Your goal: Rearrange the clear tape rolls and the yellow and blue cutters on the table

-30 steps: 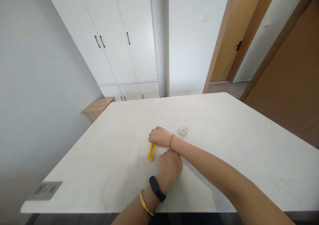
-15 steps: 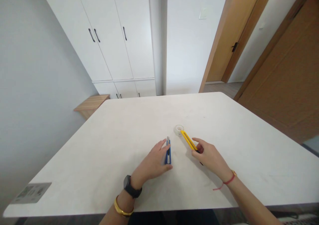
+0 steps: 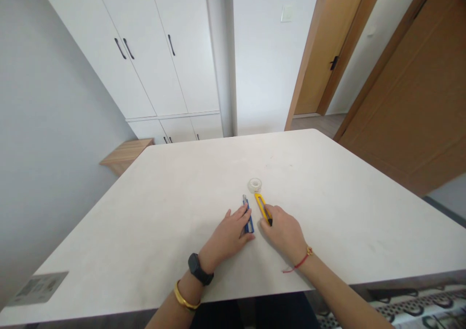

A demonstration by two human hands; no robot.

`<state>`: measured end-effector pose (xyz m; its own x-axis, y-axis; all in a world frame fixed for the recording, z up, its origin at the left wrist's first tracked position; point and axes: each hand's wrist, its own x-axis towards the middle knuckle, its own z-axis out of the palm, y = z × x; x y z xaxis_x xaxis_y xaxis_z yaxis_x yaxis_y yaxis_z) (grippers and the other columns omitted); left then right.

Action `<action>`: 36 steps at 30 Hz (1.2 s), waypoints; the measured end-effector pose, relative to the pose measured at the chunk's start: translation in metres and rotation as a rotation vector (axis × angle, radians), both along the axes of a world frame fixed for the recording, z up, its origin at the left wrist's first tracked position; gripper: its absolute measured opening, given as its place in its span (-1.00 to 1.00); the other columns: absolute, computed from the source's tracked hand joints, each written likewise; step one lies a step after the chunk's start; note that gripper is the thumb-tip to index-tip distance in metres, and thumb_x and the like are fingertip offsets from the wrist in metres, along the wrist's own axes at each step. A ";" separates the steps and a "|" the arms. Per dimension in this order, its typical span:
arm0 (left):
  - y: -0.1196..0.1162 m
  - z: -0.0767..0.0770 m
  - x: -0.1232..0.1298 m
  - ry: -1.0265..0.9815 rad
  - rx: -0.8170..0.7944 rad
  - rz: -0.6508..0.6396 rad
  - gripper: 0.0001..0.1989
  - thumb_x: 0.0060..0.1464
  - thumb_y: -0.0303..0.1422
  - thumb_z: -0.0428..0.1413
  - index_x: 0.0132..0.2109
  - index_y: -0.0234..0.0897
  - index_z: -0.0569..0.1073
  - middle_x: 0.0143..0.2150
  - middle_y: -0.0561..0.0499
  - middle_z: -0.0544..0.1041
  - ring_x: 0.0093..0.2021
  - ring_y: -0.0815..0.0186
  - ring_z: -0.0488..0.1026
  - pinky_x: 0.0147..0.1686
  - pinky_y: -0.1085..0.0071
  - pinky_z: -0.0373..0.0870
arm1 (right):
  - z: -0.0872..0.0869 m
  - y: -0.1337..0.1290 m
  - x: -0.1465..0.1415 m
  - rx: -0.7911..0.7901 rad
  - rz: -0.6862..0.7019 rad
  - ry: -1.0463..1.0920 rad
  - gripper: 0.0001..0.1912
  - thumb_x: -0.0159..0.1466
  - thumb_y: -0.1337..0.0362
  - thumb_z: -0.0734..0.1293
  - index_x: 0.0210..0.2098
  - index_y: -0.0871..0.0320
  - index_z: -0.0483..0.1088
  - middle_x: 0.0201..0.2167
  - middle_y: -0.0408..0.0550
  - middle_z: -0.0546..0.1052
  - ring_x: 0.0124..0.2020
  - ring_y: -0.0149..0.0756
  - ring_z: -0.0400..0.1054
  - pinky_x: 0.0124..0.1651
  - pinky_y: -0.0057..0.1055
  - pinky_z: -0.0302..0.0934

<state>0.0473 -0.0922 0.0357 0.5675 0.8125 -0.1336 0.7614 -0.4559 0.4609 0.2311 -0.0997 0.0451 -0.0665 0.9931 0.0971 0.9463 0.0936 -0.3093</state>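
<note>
Hands closer together than last look. Left hand lies against blue cutter, grip unclear. Right hand grasps yellow cutter, now just beside it. Tape roll ahead of both.

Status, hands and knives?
Left hand against blue utility knife. Right hand gripping yellow utility knife. Tape roll just beyond both knives, not in the way.
</note>
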 end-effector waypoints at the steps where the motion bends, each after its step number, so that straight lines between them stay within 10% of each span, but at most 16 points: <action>1: -0.001 0.000 0.001 -0.009 0.004 -0.002 -0.32 0.18 -0.21 0.00 0.37 -0.24 0.00 0.43 -0.17 -0.07 0.41 0.17 -0.11 0.32 0.00 -0.17 | -0.001 -0.001 0.000 0.005 0.003 -0.015 -0.70 0.22 0.30 0.18 -0.09 0.16 0.41 -0.26 0.01 0.53 -0.28 -0.20 0.44 -0.27 -0.38 0.19; 12: 0.000 0.003 0.021 -0.068 0.025 -0.024 -0.32 0.15 -0.19 0.07 0.35 -0.26 0.07 0.40 -0.20 0.05 0.39 0.18 -0.04 0.31 0.02 -0.08 | 0.000 -0.001 0.012 -0.027 0.091 0.031 -0.66 0.27 0.17 0.22 -0.02 0.14 0.38 -0.23 0.04 0.51 -0.26 -0.18 0.43 -0.22 -0.34 0.25; 20: -0.002 -0.002 0.029 -0.122 0.023 -0.048 -0.27 0.12 -0.14 0.11 0.35 -0.22 0.05 0.40 -0.19 0.06 0.39 0.17 -0.03 0.31 0.03 -0.09 | -0.004 -0.005 0.069 -0.080 0.532 0.203 -0.23 0.07 0.01 0.44 0.23 0.02 0.22 0.26 0.09 0.25 0.26 0.01 0.10 0.27 -0.05 -0.02; 36: 0.008 0.010 0.019 -0.205 0.047 0.015 -0.20 0.04 -0.07 0.17 0.35 -0.19 0.08 0.42 -0.17 -0.03 0.38 0.08 0.00 0.29 0.11 0.04 | 0.000 0.032 0.074 -0.087 0.302 0.572 -0.36 0.12 0.05 0.40 0.15 0.10 0.28 0.13 0.12 0.36 0.08 -0.11 0.31 0.10 -0.08 0.24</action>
<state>0.0660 -0.0844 0.0459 0.5669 0.8235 0.0214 0.6605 -0.4699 0.5856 0.3050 -0.0679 0.0449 -0.3055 0.9446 0.1197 0.5661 0.2813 -0.7749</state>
